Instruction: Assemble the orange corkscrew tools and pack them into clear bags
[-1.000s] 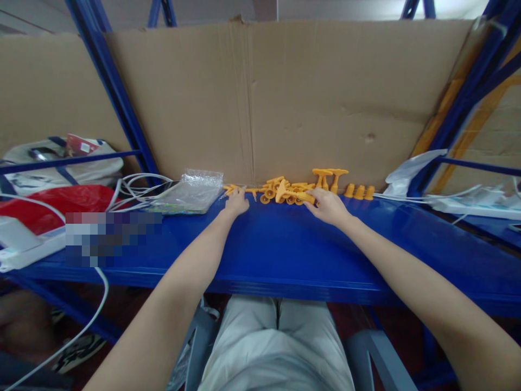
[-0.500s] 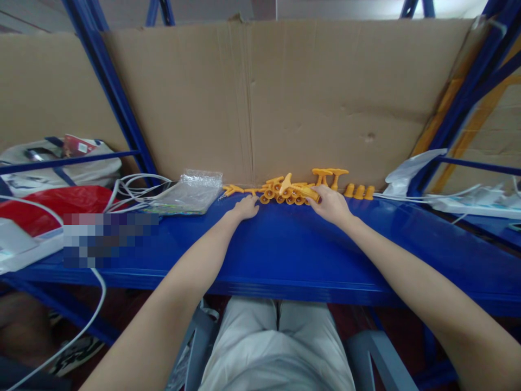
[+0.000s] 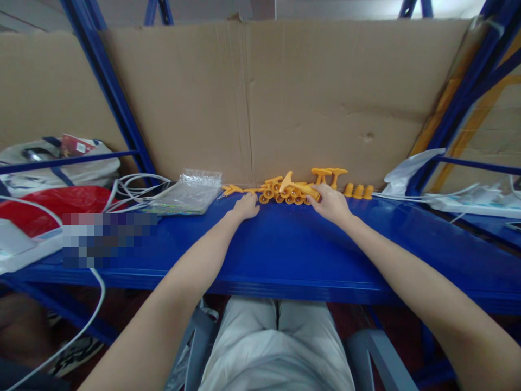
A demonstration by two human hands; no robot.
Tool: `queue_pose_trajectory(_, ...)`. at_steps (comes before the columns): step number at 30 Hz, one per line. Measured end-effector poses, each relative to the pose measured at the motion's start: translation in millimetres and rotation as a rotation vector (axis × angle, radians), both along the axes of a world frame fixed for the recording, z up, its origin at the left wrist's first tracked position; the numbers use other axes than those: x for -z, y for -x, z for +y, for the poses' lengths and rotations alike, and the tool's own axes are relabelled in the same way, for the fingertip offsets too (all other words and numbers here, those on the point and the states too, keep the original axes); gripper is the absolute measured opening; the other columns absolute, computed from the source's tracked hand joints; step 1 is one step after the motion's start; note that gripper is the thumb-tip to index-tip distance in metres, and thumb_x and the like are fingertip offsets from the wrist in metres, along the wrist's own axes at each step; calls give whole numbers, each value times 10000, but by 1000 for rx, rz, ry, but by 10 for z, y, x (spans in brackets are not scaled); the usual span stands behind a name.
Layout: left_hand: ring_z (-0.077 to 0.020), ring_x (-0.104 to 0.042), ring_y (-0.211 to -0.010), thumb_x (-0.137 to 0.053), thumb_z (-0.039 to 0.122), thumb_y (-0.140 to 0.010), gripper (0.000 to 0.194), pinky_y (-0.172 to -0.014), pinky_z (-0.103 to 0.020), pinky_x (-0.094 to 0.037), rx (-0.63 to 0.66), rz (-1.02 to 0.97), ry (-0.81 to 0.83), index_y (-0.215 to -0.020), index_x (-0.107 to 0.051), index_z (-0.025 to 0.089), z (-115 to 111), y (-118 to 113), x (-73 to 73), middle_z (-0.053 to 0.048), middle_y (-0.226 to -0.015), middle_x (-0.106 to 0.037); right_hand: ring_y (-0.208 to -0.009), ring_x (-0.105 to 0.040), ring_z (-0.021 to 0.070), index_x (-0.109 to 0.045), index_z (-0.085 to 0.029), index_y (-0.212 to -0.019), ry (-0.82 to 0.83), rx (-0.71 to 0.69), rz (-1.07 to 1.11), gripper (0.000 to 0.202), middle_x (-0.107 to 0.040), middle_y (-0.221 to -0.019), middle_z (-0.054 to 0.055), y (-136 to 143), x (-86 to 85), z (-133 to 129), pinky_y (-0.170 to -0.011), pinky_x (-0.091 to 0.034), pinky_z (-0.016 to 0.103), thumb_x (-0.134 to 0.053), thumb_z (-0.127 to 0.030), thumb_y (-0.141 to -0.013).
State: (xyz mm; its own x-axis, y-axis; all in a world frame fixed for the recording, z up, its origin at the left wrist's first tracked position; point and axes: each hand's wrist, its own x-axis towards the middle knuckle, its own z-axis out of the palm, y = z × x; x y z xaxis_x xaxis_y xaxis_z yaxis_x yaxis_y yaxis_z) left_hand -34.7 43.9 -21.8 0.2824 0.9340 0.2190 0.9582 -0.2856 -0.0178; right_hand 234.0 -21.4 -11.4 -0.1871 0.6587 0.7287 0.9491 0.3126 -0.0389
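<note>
At the back of the blue table, my right hand [image 3: 331, 203] grips a long orange plastic piece [image 3: 312, 191] at the right end of a pile. The pile of orange hollow cups [image 3: 289, 199] lies on its side, open ends facing me, with an orange T-shaped piece [image 3: 286, 182] resting on top. To the left of the pile, my left hand [image 3: 246, 207] has its fingers curled in against a small orange T-shaped plastic piece [image 3: 251, 190], mostly hidden behind them. More orange branching pieces [image 3: 233, 189] lie to its left.
Two orange T-handled pieces [image 3: 329, 174] stand behind my right hand, and three orange cups [image 3: 358, 191] stand further right. A clear plastic bag [image 3: 187, 195], white cables [image 3: 134, 187] and a red bag [image 3: 57, 203] occupy the left. Cardboard [image 3: 305, 98] walls off the back.
My left hand's fingers have drawn in over the small T-shaped piece. My right hand stays nearly where it was, still on the orange piece.
</note>
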Motion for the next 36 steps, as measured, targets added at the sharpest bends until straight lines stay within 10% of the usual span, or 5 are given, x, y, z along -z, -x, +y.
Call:
queue_pose_trajectory(21, -262, -610, -1182, -421, 86, -900, 374, -967, -313, -489, -146, 89, -26, -1227, -600, 54, -73, 1, -79, -207, -1242, -644, -945, -684, 303, -683, -156, -1159, -36, -24, 4, 389, -714, -1066, 147, -5, 16, 14, -784, -546, 411, -498, -383, -903)
queue_pose_trajectory(36, -264, -520, -1270, -324, 244, -970, 408, -1019, -399, -464, -54, 46, -12, -1248, -619, 193, 3, 24, 40, -112, -1382, -558, -999, -686, 312, -677, -132, -1178, 11, 0, 1, 381, -707, -1107, 161, 33, -22, -38, -824, -554, 419, -518, -342, -903)
